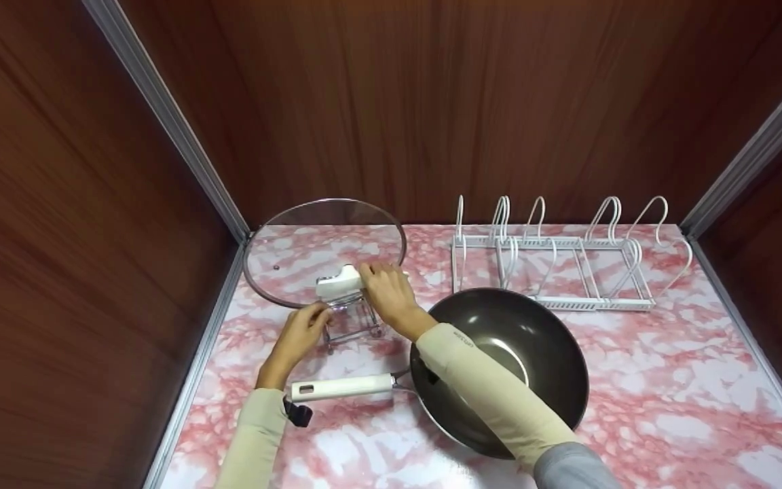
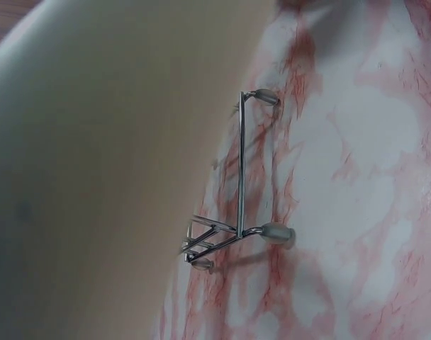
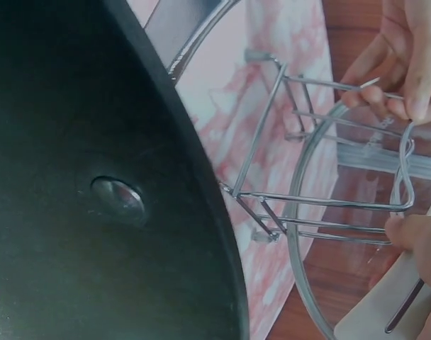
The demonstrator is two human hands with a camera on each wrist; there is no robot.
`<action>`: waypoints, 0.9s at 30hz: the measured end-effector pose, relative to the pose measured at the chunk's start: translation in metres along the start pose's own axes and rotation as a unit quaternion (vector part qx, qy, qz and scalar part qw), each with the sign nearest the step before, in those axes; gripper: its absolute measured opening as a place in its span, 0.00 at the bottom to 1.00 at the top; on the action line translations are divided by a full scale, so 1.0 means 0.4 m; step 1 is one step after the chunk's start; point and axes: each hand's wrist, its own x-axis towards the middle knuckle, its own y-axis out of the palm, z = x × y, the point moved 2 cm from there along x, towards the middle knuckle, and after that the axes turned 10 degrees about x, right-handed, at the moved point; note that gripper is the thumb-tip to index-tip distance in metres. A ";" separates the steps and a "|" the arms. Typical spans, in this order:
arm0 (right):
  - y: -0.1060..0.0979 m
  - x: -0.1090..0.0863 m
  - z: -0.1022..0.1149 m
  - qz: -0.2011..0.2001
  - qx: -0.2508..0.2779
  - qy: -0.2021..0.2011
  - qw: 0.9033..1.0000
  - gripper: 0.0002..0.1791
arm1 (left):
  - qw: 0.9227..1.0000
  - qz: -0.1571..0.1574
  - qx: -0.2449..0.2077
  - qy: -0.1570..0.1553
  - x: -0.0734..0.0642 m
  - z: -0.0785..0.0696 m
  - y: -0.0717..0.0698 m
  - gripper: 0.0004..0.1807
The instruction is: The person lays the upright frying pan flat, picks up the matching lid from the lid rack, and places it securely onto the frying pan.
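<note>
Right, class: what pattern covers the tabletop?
The tabletop has a marbled pattern of pinkish-red and white patches, seen best in the head view.

You've got a white rack point(image 1: 564, 304) at the back right; dark pan point(image 1: 547, 346) in front of it, open side up, white handle point(image 1: 347, 388) pointing to your left. Pink-white table point(image 1: 690, 407) under both, brown walls point(image 1: 398, 102) on three sides, grey strips point(image 1: 177, 129) in the corners
</note>
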 end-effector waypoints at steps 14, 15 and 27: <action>-0.003 -0.006 -0.009 0.019 -0.001 -0.016 1.000 0.13 | 1.000 -0.001 0.012 0.005 0.000 0.001 0.000 0.08; -0.003 -0.006 -0.009 0.018 0.002 -0.016 1.000 0.13 | 1.000 0.001 0.012 0.003 0.001 0.001 0.000 0.09; -0.005 -0.012 -0.012 -0.011 0.026 -0.033 0.999 0.11 | 1.000 0.004 0.016 -0.008 -0.001 0.005 0.000 0.09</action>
